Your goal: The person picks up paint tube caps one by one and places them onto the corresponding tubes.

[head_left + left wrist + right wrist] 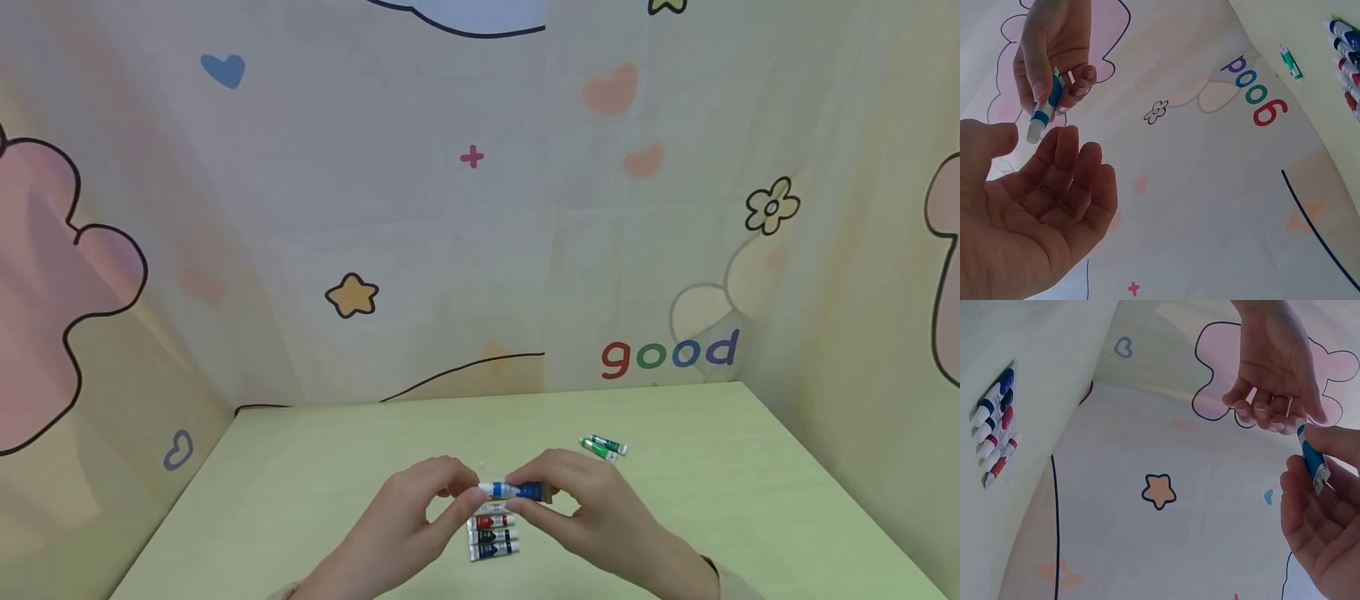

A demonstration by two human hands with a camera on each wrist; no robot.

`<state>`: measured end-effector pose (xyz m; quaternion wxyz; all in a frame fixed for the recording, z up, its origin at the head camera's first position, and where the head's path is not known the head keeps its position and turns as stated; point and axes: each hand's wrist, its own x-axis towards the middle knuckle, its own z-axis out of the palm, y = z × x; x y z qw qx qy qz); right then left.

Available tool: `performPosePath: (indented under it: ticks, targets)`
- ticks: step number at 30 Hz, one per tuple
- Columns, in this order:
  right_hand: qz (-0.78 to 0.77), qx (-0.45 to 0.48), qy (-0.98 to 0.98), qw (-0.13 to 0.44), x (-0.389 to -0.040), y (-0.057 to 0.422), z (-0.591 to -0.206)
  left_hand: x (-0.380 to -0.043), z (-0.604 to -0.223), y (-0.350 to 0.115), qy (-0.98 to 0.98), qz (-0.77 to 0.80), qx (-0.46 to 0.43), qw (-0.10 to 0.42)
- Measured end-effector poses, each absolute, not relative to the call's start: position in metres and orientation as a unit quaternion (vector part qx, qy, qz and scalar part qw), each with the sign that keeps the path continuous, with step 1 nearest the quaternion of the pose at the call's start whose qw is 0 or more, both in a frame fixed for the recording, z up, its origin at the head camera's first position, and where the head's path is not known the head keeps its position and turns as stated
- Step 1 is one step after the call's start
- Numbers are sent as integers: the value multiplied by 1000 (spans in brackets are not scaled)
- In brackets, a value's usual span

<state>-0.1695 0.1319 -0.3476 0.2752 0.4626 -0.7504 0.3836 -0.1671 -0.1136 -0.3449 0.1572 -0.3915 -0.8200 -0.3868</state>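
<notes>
In the head view my right hand (596, 500) pinches a small blue paint tube (528, 491) between thumb and fingers. The tube lies level above the table, its white cap (486, 490) pointing left. My left hand (420, 508) is right at that cap. As the left wrist view shows, the left thumb and the bent fingers (1088, 178) stand apart on either side of the cap. The crimped end of the tube (1314, 456) shows beyond the right thumb in the right wrist view. Below the hands is a row of several paint tubes (493, 537), with red, black and dark blue labels.
Two green paint tubes (603, 447) lie together farther back to the right on the pale green table (337, 450). A cloth backdrop (420, 208) with cartoon prints rises behind the table and along both sides. A tiny white speck (482, 464) lies beyond the hands.
</notes>
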Motion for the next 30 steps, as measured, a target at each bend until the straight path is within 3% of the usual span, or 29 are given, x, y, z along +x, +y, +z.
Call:
performPosePath:
  ticks: [6,24,30]
  targets:
    - [371,471,-754,269,-166,128,-353,-168,-353,-110,-806,-413,-407,117]
    - [387,470,-753,248,-163,129,-359,-160,-356,-108,-790,-397,-447,138]
    - [382,471,-753,255,-160,133,-358,-158,-358,-104,-798,-402,-434,118]
